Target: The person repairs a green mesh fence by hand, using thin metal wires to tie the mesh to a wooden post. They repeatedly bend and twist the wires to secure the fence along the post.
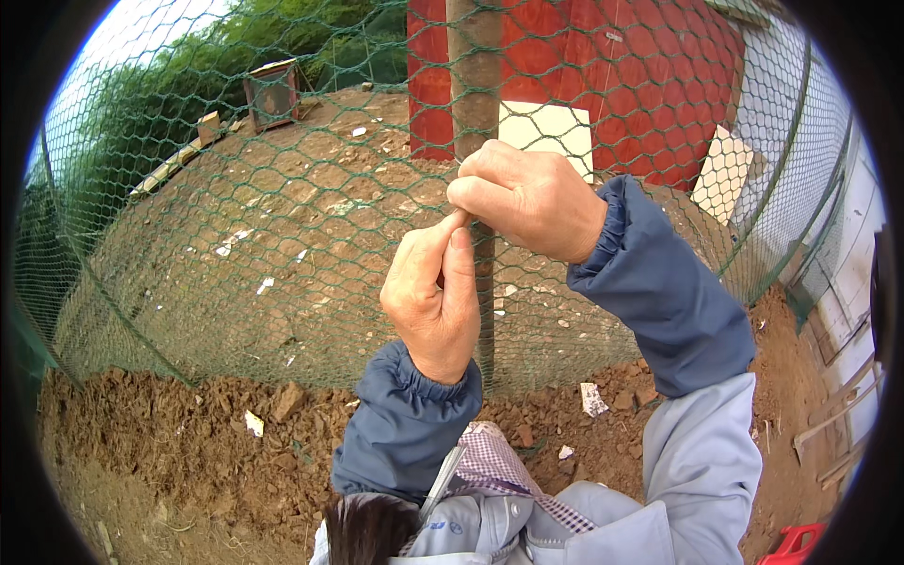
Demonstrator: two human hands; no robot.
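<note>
My left hand (431, 299) is raised against a green mesh fence (325, 202), with thumb and fingertips pinched together. Just above it, to the right, is my right hand (532, 200), its fingers curled closed. The fingertips of both hands meet in front of an upright post (476, 71), where the mesh passes across it. Whatever they pinch is too small and too covered by the fingers to make out. A bundle of thin pale strands (443, 482) sticks up at my chest, below my left sleeve.
Behind the mesh lie a dirt slope (282, 273), red panels (621, 85) and a pale board (544, 132). A dark box (271, 94) stands far left. Loose soil (217, 424) runs along the fence foot. Wooden pieces (838, 414) and a red plastic item (793, 544) are at right.
</note>
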